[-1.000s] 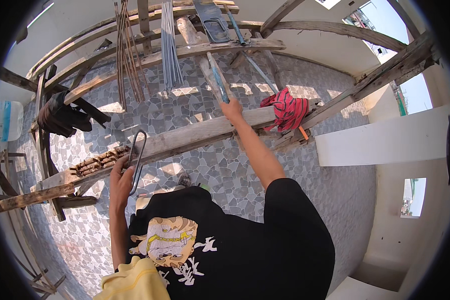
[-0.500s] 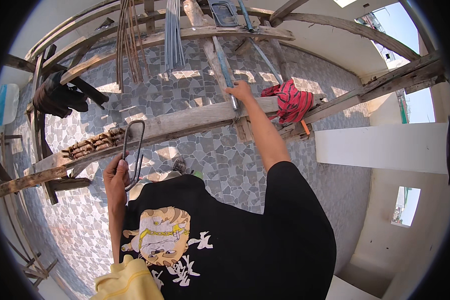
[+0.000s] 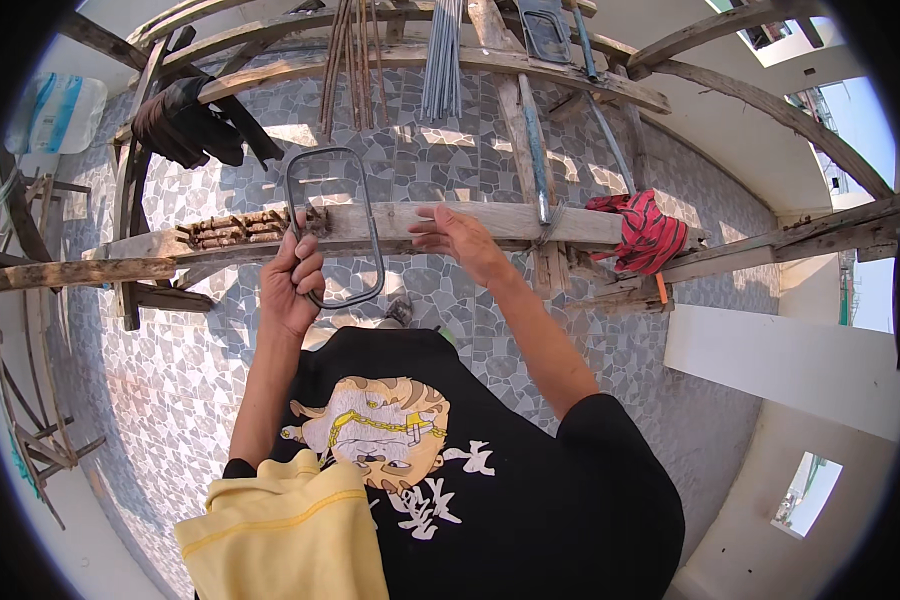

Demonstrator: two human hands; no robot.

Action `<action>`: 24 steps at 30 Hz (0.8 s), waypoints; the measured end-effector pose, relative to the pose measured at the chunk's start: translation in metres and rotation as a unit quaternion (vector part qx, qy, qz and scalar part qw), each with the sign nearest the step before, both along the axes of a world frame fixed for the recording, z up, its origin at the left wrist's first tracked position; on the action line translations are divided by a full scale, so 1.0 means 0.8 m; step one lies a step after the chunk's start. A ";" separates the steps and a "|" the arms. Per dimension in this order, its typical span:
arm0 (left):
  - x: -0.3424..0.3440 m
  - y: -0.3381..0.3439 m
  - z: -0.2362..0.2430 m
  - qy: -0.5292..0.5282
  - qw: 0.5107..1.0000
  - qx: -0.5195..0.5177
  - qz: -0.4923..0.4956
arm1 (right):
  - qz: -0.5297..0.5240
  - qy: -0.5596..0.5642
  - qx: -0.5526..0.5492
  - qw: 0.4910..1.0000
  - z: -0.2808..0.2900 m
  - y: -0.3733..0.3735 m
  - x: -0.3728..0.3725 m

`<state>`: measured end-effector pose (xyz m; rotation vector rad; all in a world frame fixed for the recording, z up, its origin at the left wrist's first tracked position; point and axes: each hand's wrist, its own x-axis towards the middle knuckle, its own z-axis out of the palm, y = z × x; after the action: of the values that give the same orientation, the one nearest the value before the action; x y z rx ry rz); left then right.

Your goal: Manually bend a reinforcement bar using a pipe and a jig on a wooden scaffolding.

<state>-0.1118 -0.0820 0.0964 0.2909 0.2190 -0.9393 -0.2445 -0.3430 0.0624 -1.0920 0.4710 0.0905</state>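
Observation:
My left hand (image 3: pixel 295 282) is closed on the side of a bent rebar stirrup (image 3: pixel 373 240), a dark steel rod shaped into a rounded rectangle. It is held up in front of the wooden beam (image 3: pixel 370 218). Over the beam my right hand (image 3: pixel 457 240) hangs with its fingers stretched out and nothing in them, just right of the stirrup. A bar-bending jig of rusty metal pegs (image 3: pixel 235 230) sits on the beam behind my left hand. To the right of my right hand, a blue-grey pipe (image 3: pixel 536 150) rests with its near end on the beam.
Brown rods (image 3: pixel 350 70) and grey steel rods (image 3: pixel 442 65) lie across the far rail. A red striped cloth (image 3: pixel 650 230) drapes the beam's right end. Dark cloth (image 3: pixel 185 125) hangs at the left, near a large water bottle (image 3: pixel 67 112). A white ledge (image 3: pixel 780 365) stands at the right.
My right hand has let go of the pipe and moved left toward the stirrup. My left hand has raised the stirrup and turned its face toward me. The view has shifted left.

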 end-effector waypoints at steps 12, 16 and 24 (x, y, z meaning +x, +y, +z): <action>-0.014 -0.013 -0.123 -0.082 0.899 0.357 -0.239 | -0.012 0.089 -0.008 0.996 -0.109 0.084 -0.057; -0.025 -0.009 -0.124 -0.075 0.882 0.383 -0.265 | -0.043 0.129 0.073 0.988 -0.132 0.084 -0.063; -0.027 0.021 -0.149 -0.087 0.891 0.335 -0.294 | -0.055 0.106 0.016 0.993 -0.132 0.105 -0.065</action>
<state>-0.1332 -0.0654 -0.0229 1.1265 0.2928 -1.4097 -0.2964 -0.2591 -0.0432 -1.0285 0.7173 0.1173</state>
